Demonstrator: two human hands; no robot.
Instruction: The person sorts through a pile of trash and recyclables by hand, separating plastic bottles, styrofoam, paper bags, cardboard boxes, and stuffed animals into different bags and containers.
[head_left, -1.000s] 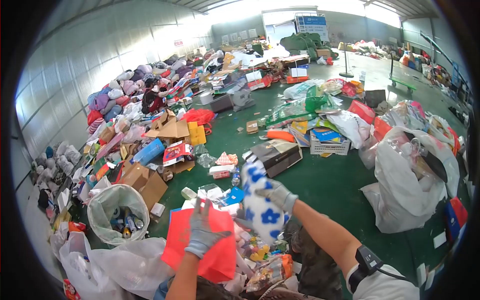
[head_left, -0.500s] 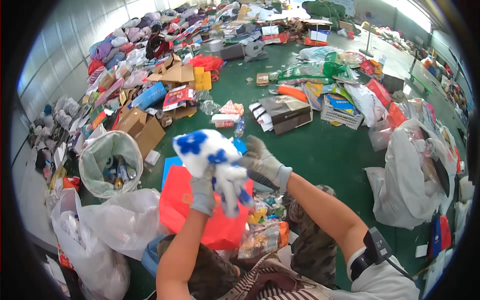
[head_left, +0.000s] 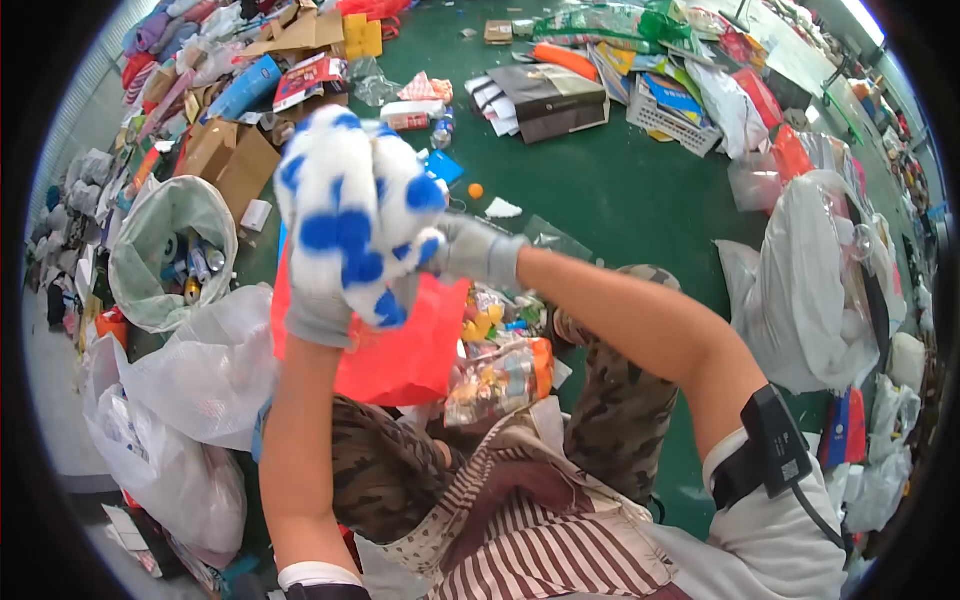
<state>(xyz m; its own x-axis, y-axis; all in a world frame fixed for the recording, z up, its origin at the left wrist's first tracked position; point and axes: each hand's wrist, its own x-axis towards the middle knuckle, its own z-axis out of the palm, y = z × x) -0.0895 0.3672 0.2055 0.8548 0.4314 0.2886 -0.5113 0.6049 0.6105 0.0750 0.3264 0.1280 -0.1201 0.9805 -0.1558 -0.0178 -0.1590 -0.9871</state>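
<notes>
A fluffy white plush item with blue patches (head_left: 350, 205) is held up in front of me between my two hands. My left hand (head_left: 318, 312), in a grey-white work glove, is closed on its lower left side, with the fingers partly hidden by the plush. On the right side, my right hand (head_left: 475, 250), gloved too and slightly blurred, grips a small end of it. Beneath the plush lies a red bag (head_left: 405, 350) across my lap area. A heap of small mixed pieces and a clear plastic packet (head_left: 500, 380) sit beside the bag, between my legs.
At left stands a lined bin (head_left: 130, 285) with cans and bottles inside, near white plastic sacks (head_left: 190, 490). A cardboard box (head_left: 230, 165) and a dark grey box (head_left: 560, 100) lie farther off. A large stuffed white bag (head_left: 815, 290) stands at right.
The plush item has come up and left, and is bunched and turned. My right hand has closed on its edge. The view has tilted downward, and an orange ball shows on the floor.
</notes>
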